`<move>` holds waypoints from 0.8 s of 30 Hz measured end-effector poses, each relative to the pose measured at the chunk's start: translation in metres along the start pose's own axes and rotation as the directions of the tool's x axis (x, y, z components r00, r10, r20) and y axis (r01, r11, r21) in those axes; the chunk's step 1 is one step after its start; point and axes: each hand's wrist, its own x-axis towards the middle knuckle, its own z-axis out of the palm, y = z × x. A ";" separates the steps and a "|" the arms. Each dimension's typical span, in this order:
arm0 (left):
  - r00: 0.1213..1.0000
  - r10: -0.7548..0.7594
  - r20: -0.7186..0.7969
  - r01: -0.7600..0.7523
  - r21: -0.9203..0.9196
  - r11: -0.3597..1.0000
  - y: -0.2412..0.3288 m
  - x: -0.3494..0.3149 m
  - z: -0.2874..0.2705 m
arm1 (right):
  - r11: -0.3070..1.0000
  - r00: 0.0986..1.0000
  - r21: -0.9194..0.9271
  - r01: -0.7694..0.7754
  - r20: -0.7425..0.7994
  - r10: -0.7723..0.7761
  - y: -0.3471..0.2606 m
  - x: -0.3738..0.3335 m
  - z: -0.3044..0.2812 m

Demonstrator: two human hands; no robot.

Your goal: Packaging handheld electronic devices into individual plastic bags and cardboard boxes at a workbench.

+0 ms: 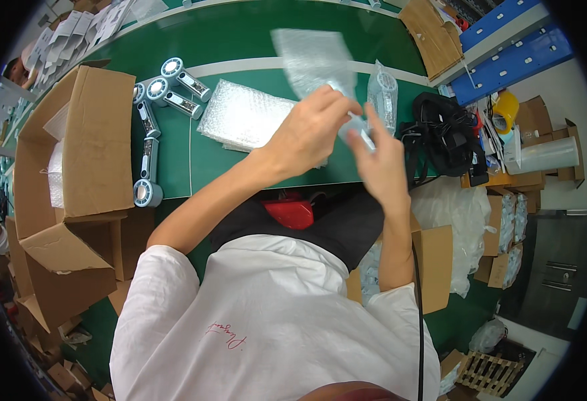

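Observation:
Over the table's front edge, my left hand is closed on the lower end of a clear bubble-wrap bag, which rises blurred beyond my fingers. My right hand is closed around a pale-blue device between the two hands. Its far part is hidden by fingers and motion blur, so I cannot tell how deep in the bag it sits. Below my left wrist lies a stack of flat bubble-wrap bags. To the right of my hands, a wrapped pale-blue device lies on the green table.
Several unwrapped pale-blue devices with round ends lie left of the stack. An open cardboard box stands at the left. At the right are a black bag with cables, a yellow tape roll and a blue rack.

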 end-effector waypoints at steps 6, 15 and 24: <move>0.995 -0.064 -0.083 0.042 -0.244 0.969 0.005 0.025 0.037 | -0.422 0.921 0.827 -0.372 0.387 -0.055 0.074 0.019 -0.008; 0.919 -0.352 -0.176 0.263 -0.390 0.882 -0.034 0.135 0.056 | 0.301 0.990 0.944 -0.136 0.118 0.076 0.024 0.052 -0.078; 0.925 -0.355 -0.136 0.259 -0.459 0.850 -0.019 0.112 0.031 | 0.985 0.903 0.157 -0.073 -0.410 0.132 0.014 0.082 -0.100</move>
